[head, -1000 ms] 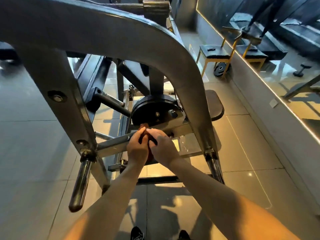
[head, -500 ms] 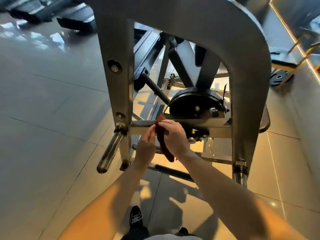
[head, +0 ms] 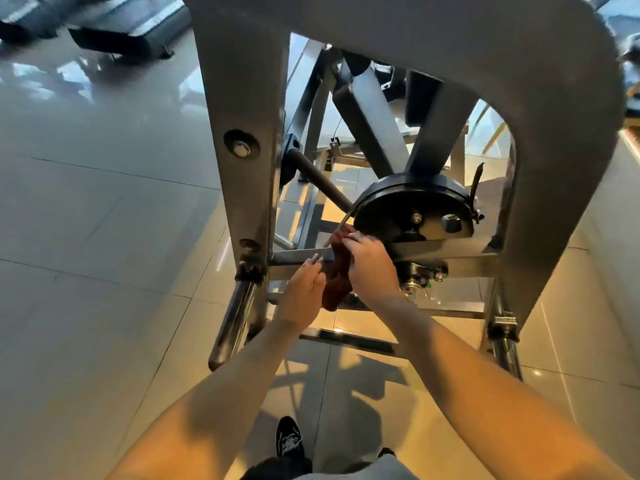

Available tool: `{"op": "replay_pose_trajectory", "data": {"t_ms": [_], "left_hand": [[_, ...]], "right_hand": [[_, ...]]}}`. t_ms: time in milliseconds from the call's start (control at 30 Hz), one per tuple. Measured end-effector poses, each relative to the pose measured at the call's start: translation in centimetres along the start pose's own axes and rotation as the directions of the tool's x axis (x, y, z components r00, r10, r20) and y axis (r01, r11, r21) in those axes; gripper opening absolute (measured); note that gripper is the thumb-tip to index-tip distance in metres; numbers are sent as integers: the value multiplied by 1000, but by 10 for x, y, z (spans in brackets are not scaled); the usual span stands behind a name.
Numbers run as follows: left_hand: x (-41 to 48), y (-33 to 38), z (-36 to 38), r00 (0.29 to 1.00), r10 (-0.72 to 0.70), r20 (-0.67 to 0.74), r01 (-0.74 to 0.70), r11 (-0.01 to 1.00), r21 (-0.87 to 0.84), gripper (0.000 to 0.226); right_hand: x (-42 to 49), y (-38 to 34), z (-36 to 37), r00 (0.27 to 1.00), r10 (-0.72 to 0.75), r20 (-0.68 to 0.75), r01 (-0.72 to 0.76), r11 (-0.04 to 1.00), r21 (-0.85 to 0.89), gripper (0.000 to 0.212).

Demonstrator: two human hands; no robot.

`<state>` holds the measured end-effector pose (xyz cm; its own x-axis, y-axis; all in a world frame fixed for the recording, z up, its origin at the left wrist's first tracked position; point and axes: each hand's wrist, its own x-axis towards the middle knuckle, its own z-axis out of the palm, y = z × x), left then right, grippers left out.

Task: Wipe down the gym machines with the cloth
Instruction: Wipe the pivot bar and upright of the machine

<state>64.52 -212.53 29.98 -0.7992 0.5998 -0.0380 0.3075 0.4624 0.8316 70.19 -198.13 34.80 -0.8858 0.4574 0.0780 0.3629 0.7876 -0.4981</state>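
Cloth (head: 337,275) is draped over the crossbar (head: 298,255). Right hand (head: 372,263) clamps it from above; left hand (head: 303,294) is flat-fingered just beside it, fingertips at the bar. Risks, my read: the loose tail below the hands could snag the bolts (head: 424,271) just right of them, and the knuckles could scrape the black disc (head: 412,206) just beyond. No containers in view.

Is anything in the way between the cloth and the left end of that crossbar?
Yes. The left hand has its fingertips at the crossbar just left of the cloth, which the right hand holds on the bar. Past them the bar looks bare up to the upright.
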Motion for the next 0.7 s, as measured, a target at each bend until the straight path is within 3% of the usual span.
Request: {"op": "replay_pose_trajectory", "data": {"t_ms": [100, 400, 467, 567, 700], "left_hand": [[2, 2, -8, 999, 22, -24, -21, 999, 50, 31], [10, -22, -5, 991, 131, -11, -131, 990, -56, 24], [12, -25, -5, 988, 153, -21, -153, 988, -7, 29], [12, -29, -7, 993, 118, -27, -117, 993, 20, 34], [13, -30, -8, 995, 96, -6, -96, 995, 5, 35]], "right_hand": [[4, 14, -17, 989, 96, -115, -108, 989, -100, 40], [5, -18, 28, 992, -30, 119, 37, 998, -51, 43], [3, -11, 21, 998, -9, 58, 13, 997, -75, 39], [-4, 10, 4, 984, 73, -164, -95, 987, -131, 35], [-1, 6, 17, 978, 46, -206, -88, 976, -201, 33]]}}
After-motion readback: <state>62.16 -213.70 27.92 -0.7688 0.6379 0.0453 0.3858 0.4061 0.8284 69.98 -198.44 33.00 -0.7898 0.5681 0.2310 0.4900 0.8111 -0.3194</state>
